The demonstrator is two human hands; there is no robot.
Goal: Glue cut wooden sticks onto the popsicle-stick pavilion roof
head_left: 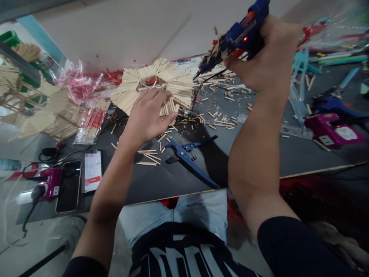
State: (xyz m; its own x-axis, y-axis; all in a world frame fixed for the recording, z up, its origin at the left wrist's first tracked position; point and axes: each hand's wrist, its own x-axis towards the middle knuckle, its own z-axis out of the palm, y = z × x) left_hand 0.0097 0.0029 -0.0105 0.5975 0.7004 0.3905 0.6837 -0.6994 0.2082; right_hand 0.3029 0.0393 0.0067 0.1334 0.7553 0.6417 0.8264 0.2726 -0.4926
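Observation:
My right hand (259,61) is wrapped round a blue hot glue gun (239,36), raised at the upper right, with a small red light on its side. The glue gun's dirty nozzle points down and left, close to the right edge of a ring-shaped wooden stick frame (155,71). Over the near side of that frame lies my left hand (151,115), its fingers at the central opening and its thumb at the near edge, gripping it. The fingertips' undersides are hidden. Nearer to me, blue cutters (190,161) rest on the dark table (161,184).
Cut stick pieces (219,123) litter the table. At left are another stick structure (54,111), bagged sticks (92,119), two phones (68,184) and a magenta power block (50,184). At right, another magenta block (334,129) sits near a second blue glue gun (337,105).

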